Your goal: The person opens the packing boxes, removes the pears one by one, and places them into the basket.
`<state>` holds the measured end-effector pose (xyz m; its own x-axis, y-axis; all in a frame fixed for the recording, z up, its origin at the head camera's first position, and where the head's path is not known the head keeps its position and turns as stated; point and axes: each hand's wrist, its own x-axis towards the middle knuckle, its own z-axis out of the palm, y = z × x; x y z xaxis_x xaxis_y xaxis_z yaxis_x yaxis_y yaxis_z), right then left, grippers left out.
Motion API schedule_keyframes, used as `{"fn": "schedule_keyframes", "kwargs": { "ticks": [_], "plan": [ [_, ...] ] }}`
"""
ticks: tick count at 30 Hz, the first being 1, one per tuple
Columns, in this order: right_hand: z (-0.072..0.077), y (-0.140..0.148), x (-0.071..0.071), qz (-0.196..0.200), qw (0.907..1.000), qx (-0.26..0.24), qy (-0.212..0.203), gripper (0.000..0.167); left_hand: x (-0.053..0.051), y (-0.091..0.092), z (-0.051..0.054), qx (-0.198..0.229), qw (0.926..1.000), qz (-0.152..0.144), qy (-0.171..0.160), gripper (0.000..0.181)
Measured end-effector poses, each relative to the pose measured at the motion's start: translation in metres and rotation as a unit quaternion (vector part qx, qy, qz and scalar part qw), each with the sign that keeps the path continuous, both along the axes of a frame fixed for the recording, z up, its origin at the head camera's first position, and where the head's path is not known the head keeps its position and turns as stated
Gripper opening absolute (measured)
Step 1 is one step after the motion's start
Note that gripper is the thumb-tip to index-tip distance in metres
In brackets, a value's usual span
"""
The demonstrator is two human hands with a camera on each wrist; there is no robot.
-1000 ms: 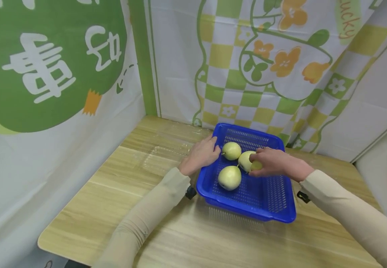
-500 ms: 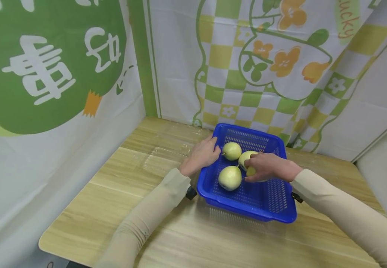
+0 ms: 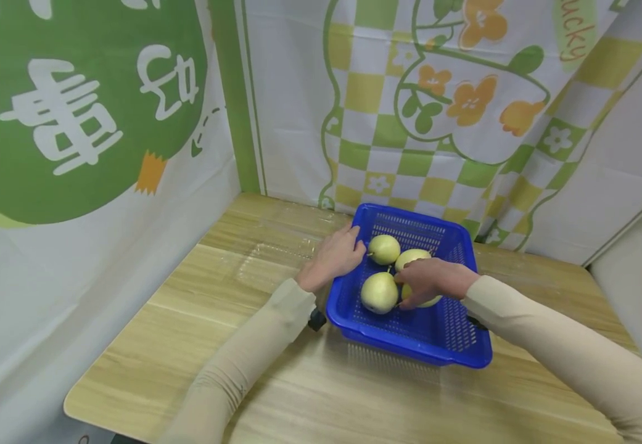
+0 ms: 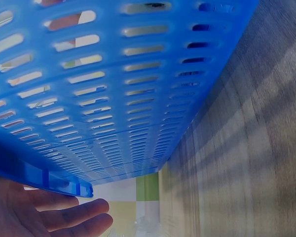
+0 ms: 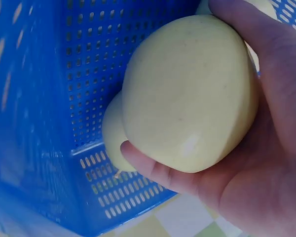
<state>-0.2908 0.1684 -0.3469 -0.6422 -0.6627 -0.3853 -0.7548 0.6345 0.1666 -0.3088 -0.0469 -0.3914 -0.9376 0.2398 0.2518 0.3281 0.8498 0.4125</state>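
Note:
My right hand [image 3: 434, 279] grips a pale yellow-green pear [image 5: 187, 94] low inside the blue plastic basket [image 3: 393, 342]. In the right wrist view its fingers curl under the pear and the thumb lies along the other side. Three more pears lie in the basket: one at the back left [image 3: 384, 249], one at the front left [image 3: 379, 293], and one at the back right [image 3: 412, 258], partly behind my right hand. At the basket's left rim my left hand [image 3: 336, 256] holds the edge; its fingers [image 4: 81, 217] extend beneath the rim in the left wrist view.
On the wooden table [image 3: 187, 333] left of the basket lies a clear plastic container [image 3: 273, 262], faint against the wood. Patterned cloth [image 3: 387, 154] hangs behind the table, close to the basket's back edge. White cloth also hangs at both sides.
My right hand has moved left and toward the front with its pear. The back-right pear has shifted slightly backward, and the front-left pear has turned a little. My left hand stays at the rim.

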Motion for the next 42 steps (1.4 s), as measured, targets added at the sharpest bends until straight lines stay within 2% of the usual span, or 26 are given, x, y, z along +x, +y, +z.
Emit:
{"fn": "schedule_keyframes", "kwargs": {
  "ticks": [7, 18, 27, 34, 38, 42],
  "plan": [
    [-0.008, -0.006, -0.002, -0.015, 0.9995, 0.028, -0.01, 0.041, 0.0, 0.0, -0.001, 0.002, 1.0, 0.002, 0.001, 0.056],
    [-0.014, -0.012, -0.002, -0.046, 0.9976, 0.015, -0.05, 0.03, -0.001, 0.0, -0.001, 0.0, 1.0, -0.006, -0.002, 0.056],
    [-0.012, -0.015, -0.002, -0.031, 0.9985, 0.015, -0.044, 0.029, 0.0, -0.006, -0.002, 0.002, 0.9999, 0.003, 0.017, 0.055],
    [-0.003, -0.013, -0.003, -0.014, 0.9993, 0.009, -0.033, 0.022, 0.0, -0.006, -0.001, -0.005, 0.9998, 0.003, 0.021, 0.054],
    [0.007, -0.01, 0.0, -0.015, 0.9996, -0.004, -0.025, 0.025, -0.001, -0.005, -0.001, -0.007, 0.9996, -0.002, 0.026, 0.053],
    [0.021, -0.006, 0.005, -0.014, 0.9985, -0.045, -0.027, 0.02, 0.0, -0.007, -0.001, 0.0, 0.9997, -0.007, 0.023, 0.05]
  ]
}}
